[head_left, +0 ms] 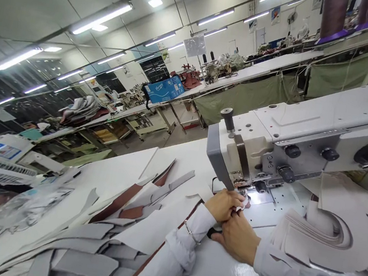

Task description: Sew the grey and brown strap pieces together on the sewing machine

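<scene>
Under the head of a white sewing machine, a small pale and brownish fabric piece lies at the lit needle area. My left hand presses its closed fingers on this piece, right beside the presser foot. Just below it, my right hand has its fingers curled in, the fingertips touching those of my left hand. A black object pokes out by the right thumb; its kind is hidden. What the right fingers grip is covered by the hands.
Stacked pale fabric pieces lie right of the needle. Many grey and brown cut strips spread over the table on the left, near a clear plastic bag. Behind stand further worktables and a blue box. Thread cones stand upper right.
</scene>
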`<move>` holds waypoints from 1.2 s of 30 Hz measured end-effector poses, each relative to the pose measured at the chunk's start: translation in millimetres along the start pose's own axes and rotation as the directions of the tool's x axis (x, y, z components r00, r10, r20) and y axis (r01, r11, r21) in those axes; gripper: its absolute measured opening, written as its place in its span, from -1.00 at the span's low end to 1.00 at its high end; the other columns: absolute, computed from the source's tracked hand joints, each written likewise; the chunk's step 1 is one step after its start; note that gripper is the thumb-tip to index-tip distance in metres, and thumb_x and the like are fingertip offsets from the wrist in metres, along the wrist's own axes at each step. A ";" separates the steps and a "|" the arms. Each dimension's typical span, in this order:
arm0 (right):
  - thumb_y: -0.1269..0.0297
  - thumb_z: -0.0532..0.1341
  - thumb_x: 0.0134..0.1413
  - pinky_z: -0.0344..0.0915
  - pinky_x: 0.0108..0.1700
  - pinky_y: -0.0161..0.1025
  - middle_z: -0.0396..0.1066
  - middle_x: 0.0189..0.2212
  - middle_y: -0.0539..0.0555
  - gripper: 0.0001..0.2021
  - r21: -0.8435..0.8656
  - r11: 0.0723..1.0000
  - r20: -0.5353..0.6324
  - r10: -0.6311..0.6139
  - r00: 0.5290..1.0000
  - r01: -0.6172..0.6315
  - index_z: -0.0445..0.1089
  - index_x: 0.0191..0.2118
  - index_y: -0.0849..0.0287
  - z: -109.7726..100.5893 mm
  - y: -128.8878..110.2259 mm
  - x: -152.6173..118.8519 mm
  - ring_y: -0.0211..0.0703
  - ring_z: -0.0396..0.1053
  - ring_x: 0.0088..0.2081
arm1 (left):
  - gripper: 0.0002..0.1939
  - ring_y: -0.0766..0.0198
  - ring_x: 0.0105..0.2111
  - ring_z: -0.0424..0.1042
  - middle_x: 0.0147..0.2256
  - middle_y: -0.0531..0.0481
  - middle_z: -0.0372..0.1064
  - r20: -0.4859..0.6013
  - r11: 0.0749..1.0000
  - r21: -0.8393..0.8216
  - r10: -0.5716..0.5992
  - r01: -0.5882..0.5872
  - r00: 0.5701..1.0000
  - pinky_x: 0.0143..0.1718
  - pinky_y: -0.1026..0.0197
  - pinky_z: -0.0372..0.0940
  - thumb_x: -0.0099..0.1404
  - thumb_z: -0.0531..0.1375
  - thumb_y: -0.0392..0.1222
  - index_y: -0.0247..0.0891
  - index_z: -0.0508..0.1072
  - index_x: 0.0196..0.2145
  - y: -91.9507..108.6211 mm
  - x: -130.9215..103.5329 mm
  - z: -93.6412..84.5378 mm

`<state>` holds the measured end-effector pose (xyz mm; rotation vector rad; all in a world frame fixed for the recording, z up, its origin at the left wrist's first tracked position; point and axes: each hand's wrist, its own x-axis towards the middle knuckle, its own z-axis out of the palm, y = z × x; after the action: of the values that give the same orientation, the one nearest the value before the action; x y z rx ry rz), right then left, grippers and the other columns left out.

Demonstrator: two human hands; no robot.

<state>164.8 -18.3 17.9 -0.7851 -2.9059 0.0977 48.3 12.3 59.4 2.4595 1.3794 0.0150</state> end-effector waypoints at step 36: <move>-0.02 -0.02 0.17 0.09 -0.05 0.16 0.41 -0.25 0.40 -0.46 0.044 0.998 0.065 0.033 0.997 -0.036 0.46 -0.17 0.40 -11.3 -4.0 6.7 0.29 0.23 -0.07 | -0.73 0.18 -0.19 0.31 -0.28 -0.05 0.37 -0.014 0.995 0.016 -0.101 0.101 0.995 -0.07 0.14 0.19 0.08 0.00 -0.48 -0.25 0.43 -0.37 10.9 3.0 -4.5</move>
<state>158.7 -18.1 30.1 -0.8396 -2.9394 0.1952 58.3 10.7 66.4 2.4036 1.5137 -0.0034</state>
